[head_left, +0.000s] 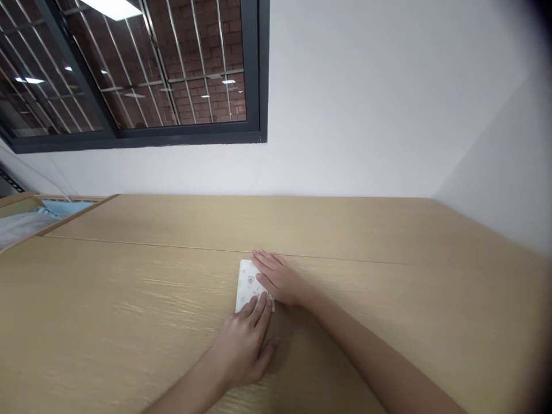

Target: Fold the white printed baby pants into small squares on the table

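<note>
A small white packet (247, 283) with faint green spots and a dark printed mark lies flat on the light wooden table (129, 322). My right hand (279, 279) rests on its right side, fingers stretched out flat and pointing left. My left hand (245, 344) lies palm down just below it, fingertips touching the packet's lower edge. Both hands press flat and grip nothing. Part of the packet is hidden under my fingers.
A white wall (366, 115) stands behind the table and meets another wall at the right. A dark-framed window (129, 69) with metal bars is at the upper left. At the far left edge lies a wooden-framed area with pale blue cloth (52, 210).
</note>
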Available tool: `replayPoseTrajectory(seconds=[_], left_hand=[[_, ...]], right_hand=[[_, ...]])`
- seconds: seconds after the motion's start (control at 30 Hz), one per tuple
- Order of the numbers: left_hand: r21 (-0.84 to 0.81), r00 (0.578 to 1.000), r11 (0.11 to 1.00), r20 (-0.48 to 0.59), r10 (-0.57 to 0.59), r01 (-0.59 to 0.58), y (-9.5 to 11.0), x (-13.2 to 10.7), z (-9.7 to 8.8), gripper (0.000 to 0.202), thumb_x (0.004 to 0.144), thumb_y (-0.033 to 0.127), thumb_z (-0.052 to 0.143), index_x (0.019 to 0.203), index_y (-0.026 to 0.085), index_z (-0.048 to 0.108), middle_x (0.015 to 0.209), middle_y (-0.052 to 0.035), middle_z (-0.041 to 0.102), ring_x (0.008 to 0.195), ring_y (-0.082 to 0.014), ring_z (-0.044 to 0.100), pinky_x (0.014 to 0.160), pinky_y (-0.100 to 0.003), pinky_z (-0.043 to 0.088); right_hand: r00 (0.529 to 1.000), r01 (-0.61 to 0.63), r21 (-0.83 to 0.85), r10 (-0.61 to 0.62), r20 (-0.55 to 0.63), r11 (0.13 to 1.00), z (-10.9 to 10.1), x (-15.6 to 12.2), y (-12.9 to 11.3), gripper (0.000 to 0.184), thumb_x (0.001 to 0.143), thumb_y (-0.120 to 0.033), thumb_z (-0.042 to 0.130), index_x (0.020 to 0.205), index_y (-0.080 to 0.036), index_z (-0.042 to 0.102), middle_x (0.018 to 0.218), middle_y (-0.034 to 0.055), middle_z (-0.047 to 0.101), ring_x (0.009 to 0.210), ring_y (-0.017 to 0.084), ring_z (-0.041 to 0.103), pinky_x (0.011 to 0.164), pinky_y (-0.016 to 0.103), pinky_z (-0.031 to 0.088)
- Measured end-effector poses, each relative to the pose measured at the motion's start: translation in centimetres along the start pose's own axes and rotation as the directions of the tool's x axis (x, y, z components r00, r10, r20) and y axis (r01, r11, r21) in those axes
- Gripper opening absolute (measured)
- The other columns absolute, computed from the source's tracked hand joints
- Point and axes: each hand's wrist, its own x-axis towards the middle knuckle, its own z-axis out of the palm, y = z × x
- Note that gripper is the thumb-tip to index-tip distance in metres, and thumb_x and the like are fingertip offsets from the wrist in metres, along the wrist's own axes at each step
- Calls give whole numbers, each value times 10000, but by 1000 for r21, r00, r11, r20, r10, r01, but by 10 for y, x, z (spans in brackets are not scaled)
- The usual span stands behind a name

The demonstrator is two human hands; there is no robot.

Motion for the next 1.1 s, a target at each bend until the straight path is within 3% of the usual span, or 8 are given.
replayPoseTrajectory(seconds=[0.17, 0.23, 0.3, 0.43, 0.5, 0.57, 0.83, 1.1], left_hand=[[-33, 999, 999, -49, 10, -12, -2, 0, 1, 594, 948, 333, 501, 1465, 52, 419, 1521, -204, 451, 1379, -387, 465, 1048, -481, 543], [-143, 996, 990, -91, -19, 6, -6, 0, -1, 487, 971, 300, 464, 1426, 127, 474, 1472, -155, 536, 1320, -326, 555, 1012, -444, 562], [-283, 979, 956, -157, -130, 81, -14, 2, -4, 350, 999, 291, 419, 1301, 204, 571, 1291, -91, 685, 1130, -243, 681, 916, -380, 580], [-404, 849, 831, -204, -488, 381, -35, 5, -10, 283, 1013, 394, 405, 923, 224, 613, 871, -30, 708, 792, -191, 653, 736, -336, 495], [-391, 779, 766, -167, -604, 510, -44, 7, -11, 281, 1001, 417, 422, 855, 223, 562, 812, -22, 661, 761, -193, 607, 707, -331, 440], [-372, 748, 737, -146, -647, 565, -50, 8, -10, 272, 994, 413, 427, 825, 223, 523, 802, -24, 640, 768, -201, 585, 711, -331, 406], [-366, 766, 736, -91, -637, 569, -48, 16, 2, 346, 975, 507, 437, 792, 223, 509, 796, -42, 623, 777, -229, 568, 721, -340, 360], [-461, 782, 704, -37, -622, 539, -54, 23, 2, 301, 943, 487, 468, 817, 218, 516, 748, -8, 627, 672, -176, 563, 628, -291, 367]], right_hand=[[986, -166, 52, 167, -20, 985, 1, -2, 8, 568, 1079, -381, 227, 1567, -113, 337, 1594, 156, 372, 1494, 288, 316, 1205, 535, 300], [978, -201, 89, 206, -47, 976, 2, -4, 10, 581, 1077, -405, 222, 1560, -104, 340, 1593, 166, 375, 1493, 292, 317, 1199, 538, 307], [971, -205, 128, 218, -98, 970, 3, -7, 11, 582, 1075, -423, 229, 1557, -114, 338, 1594, 165, 378, 1489, 286, 322, 1195, 530, 311], [949, -189, 160, 222, -222, 969, 5, -8, 10, 525, 1072, -410, 251, 1494, -143, 415, 1512, 173, 476, 1416, 280, 410, 1164, 514, 334], [937, -186, 162, 225, -266, 969, 2, -7, 9, 472, 1070, -387, 268, 1413, -147, 486, 1404, 172, 553, 1333, 282, 469, 1121, 499, 364], [932, -179, 161, 220, -289, 971, -1, -6, 7, 416, 1064, -373, 303, 1329, -152, 534, 1285, 162, 603, 1236, 285, 513, 1060, 485, 393], [968, -101, 166, 135, -210, 981, -8, -10, -1, 301, 958, -412, 566, 1133, -168, 577, 1095, 118, 644, 1053, 280, 567, 953, 456, 388], [955, -227, 398, 284, -89, 889, -13, -5, -4, 223, 886, -352, 609, 1034, -189, 573, 1025, 72, 642, 944, 236, 595, 860, 386, 459]])
